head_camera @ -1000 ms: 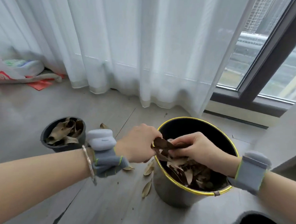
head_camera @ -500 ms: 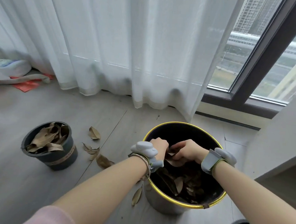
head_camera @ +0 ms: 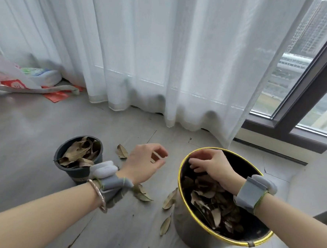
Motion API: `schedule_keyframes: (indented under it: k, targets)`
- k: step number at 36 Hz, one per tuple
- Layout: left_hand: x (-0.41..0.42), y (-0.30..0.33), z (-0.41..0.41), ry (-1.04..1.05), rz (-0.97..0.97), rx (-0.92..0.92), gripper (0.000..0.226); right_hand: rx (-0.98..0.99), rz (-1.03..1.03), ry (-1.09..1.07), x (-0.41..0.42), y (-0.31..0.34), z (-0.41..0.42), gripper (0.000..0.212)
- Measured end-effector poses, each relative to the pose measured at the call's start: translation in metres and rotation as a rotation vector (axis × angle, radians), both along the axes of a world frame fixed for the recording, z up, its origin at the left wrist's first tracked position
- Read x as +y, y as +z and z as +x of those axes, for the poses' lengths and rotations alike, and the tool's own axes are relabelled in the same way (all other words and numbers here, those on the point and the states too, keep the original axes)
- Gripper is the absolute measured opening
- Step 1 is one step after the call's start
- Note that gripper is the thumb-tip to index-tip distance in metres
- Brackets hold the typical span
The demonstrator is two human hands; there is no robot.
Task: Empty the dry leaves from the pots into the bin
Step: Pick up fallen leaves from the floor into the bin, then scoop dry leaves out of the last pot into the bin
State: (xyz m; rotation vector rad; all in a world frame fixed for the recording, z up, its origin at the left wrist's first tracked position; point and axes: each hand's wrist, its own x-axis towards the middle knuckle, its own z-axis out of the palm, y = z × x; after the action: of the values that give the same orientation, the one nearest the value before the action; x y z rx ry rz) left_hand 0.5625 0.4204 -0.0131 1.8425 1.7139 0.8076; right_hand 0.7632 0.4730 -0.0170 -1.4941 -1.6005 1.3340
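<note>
**Dry leaves: part in bin, part in pot, some loose on floor**

Dry leaves [head_camera: 214,201] fill the lower part of the bin [head_camera: 181,186], a dark round container with a yellow rim, standing on the grey floor [head_camera: 33,135] at right of centre. The leaves are brown and curled, heaped toward the near wall.

Right hand [head_camera: 211,166] is inside the bin mouth, just below the far-left rim, palm down. Fingers curled downward, tips toward the leaf pile; whether they pinch any leaf cannot be told.

Left hand [head_camera: 144,164] hovers over the floor between pot and bin, touching neither. Fingers loosely curled, thumb and forefinger apart, nothing held.

Pot [head_camera: 61,156], small, dark, round, stands upright on the floor left of the left hand, well apart from the bin. More dry leaves [head_camera: 78,151] fill it to about rim level.

Loose leaves on the floor: one [head_camera: 121,151] beyond the left wrist, a cluster [head_camera: 142,194] just under the wrist, two [head_camera: 169,199] close beside the bin's left wall.

Both wrists carry grey bands with pale modules; the left also has a bangle [head_camera: 99,194].

Behind: white sheer curtain [head_camera: 144,55] reaching the floor, dark-framed window [head_camera: 302,94] at right, plastic bags [head_camera: 22,77] at far left against the curtain.
</note>
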Motion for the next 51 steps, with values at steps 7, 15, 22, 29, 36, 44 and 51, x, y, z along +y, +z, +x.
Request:
schedule_keyframes:
  k: [7,15,22,29,36,44,51]
  targets:
    - [-0.015,-0.035,-0.114,0.676,-0.046,-0.258,0.018,0.137,-0.063,0.123,0.001,0.004,-0.091,0.016]
    - [-0.018,-0.084,-0.2,1.199,-0.254,-0.242,0.052,0.05,-0.233,0.193,0.007,-0.039,-0.201,0.023]
    - [-0.001,-0.112,-0.229,1.265,-0.355,-0.279,0.036,-0.023,-0.336,0.082,0.018,-0.077,-0.272,0.035]
    - [-0.003,-0.122,-0.233,1.204,-0.339,-0.296,0.038,-0.003,-0.436,0.111,0.027,-0.091,-0.301,0.033]
    - [-0.013,-0.121,-0.222,1.093,-0.35,-0.336,0.043,-0.07,-0.454,0.102,0.031,-0.094,-0.284,0.027]
    - [-0.021,-0.137,-0.178,0.88,-0.41,-0.388,0.036,-0.274,-0.482,0.061,0.016,-0.089,-0.214,0.02]
    - [-0.034,-0.126,-0.121,0.566,-0.522,-0.109,0.035,-0.449,-0.457,0.149,-0.011,-0.073,-0.149,0.02]
